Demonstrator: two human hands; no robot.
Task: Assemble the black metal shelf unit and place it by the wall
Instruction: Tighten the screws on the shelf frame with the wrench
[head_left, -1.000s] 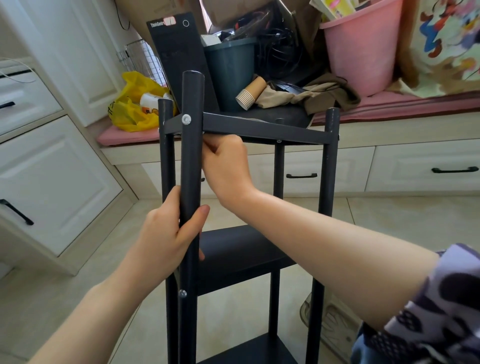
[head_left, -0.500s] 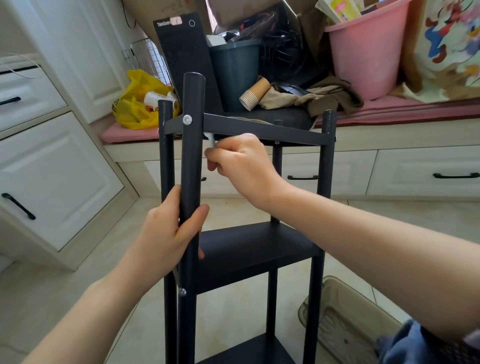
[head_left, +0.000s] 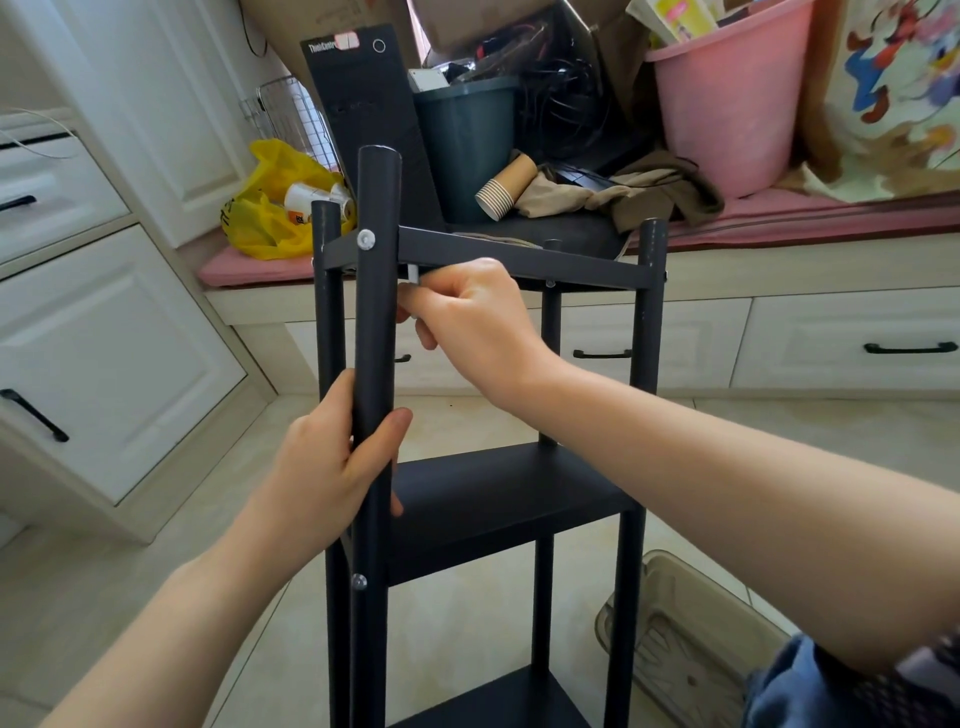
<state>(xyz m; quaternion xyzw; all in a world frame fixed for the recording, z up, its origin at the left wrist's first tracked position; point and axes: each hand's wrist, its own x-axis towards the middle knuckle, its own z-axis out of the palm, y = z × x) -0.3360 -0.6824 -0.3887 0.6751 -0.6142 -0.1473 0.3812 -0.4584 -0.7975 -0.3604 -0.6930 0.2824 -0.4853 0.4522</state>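
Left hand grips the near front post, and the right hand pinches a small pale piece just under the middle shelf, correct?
Not quite. The right hand pinches the small pale piece just under the top shelf, well above the middle shelf. The left hand does grip the near front post. The head view shows all of this.

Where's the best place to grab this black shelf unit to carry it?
Probably two posts, just under the top shelf, one hand from each side: the near post your left hand grips and the right post. They're round and upright, and the shelf above stops slipping.
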